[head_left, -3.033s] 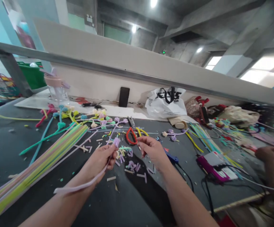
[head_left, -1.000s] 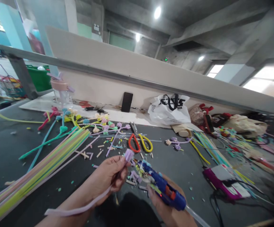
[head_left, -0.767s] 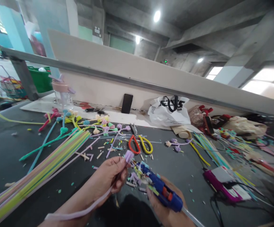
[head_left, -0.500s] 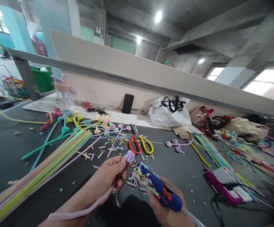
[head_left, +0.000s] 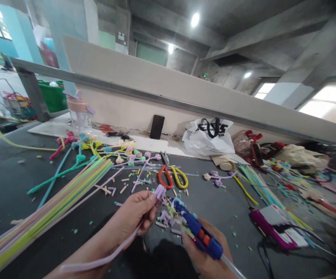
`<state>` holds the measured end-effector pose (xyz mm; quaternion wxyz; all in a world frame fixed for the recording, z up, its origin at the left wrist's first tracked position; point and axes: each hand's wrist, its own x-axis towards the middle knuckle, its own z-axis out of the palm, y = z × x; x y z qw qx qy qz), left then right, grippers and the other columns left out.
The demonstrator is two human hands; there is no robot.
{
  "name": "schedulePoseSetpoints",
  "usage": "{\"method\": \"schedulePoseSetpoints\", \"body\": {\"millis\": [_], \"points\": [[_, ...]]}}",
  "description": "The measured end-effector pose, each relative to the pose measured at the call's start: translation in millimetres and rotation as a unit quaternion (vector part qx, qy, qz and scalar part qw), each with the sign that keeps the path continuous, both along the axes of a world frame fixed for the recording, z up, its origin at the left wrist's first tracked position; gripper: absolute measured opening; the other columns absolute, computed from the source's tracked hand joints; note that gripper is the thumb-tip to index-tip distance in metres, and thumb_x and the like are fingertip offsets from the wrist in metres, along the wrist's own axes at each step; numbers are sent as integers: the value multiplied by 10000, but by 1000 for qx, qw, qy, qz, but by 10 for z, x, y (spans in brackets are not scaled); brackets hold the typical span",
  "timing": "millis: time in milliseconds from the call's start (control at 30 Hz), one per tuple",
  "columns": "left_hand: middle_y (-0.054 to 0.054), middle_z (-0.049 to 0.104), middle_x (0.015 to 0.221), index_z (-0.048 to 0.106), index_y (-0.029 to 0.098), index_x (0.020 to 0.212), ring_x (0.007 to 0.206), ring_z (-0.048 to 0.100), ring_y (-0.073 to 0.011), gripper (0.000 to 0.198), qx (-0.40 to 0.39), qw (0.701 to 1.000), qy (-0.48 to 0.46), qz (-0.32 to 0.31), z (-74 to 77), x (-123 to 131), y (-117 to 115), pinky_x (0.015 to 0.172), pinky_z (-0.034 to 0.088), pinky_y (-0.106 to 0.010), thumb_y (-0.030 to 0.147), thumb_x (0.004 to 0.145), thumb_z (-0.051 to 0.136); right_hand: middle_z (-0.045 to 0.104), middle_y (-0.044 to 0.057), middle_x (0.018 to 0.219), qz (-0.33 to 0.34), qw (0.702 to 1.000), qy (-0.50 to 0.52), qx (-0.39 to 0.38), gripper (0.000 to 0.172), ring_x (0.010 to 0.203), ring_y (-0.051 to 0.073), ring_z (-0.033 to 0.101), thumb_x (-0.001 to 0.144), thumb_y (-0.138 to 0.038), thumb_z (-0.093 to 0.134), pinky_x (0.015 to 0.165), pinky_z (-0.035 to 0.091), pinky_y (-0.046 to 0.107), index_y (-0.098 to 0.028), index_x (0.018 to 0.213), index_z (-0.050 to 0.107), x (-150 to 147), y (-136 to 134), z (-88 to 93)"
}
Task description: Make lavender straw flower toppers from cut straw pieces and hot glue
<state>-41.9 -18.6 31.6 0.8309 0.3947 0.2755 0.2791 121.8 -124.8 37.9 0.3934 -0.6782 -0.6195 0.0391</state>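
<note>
Between thumb and fingers, my left hand point(head_left: 142, 211) pinches a lilac stem point(head_left: 107, 260) that trails down to the left. A ribbed lilac flower head point(head_left: 160, 191) sits at the stem's top, just above my fingertips. My right hand point(head_left: 205, 248) is wrapped round a blue glue gun point(head_left: 198, 228) with an orange part and a small red light. Its nozzle, clotted with bits of glue and foam, points at the underside of the flower head; whether they touch I cannot tell. Lilac scraps point(head_left: 166, 219) lie on the table below.
Scissors point(head_left: 173, 176) with red and yellow handles lie ahead. A bundle of coloured strips point(head_left: 60, 201) spreads at left, with finished flower stems point(head_left: 130, 155) behind. A phone point(head_left: 157, 127) leans on the partition. At right are a white bag point(head_left: 208, 137) and a magenta-and-white device point(head_left: 278, 226) with cables.
The glue gun's nozzle has drawn slightly right, away from the flower head. My left hand is almost where it was.
</note>
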Motion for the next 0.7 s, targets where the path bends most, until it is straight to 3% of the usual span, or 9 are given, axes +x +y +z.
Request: {"method": "schedulePoseSetpoints", "body": {"millis": [333, 700], "points": [[72, 450, 483, 477, 176, 700, 312, 287, -19, 320, 19, 1000, 7, 9, -6, -1, 21, 291, 125, -130, 473, 733, 594, 556, -14, 544, 12, 1000, 9, -26, 200, 484, 129, 526, 741, -308, 520, 468, 414, 228, -200, 572, 522, -58, -8, -13], [79, 443, 428, 425, 190, 632, 302, 324, -34, 348, 81, 990, 109, 45, -42, 37, 8, 300, 181, -135, 498, 745, 541, 552, -16, 545, -1, 1000, -4, -26, 209, 478, 128, 523, 746, -337, 519, 475, 422, 225, -200, 589, 523, -26, 13, 9]]}}
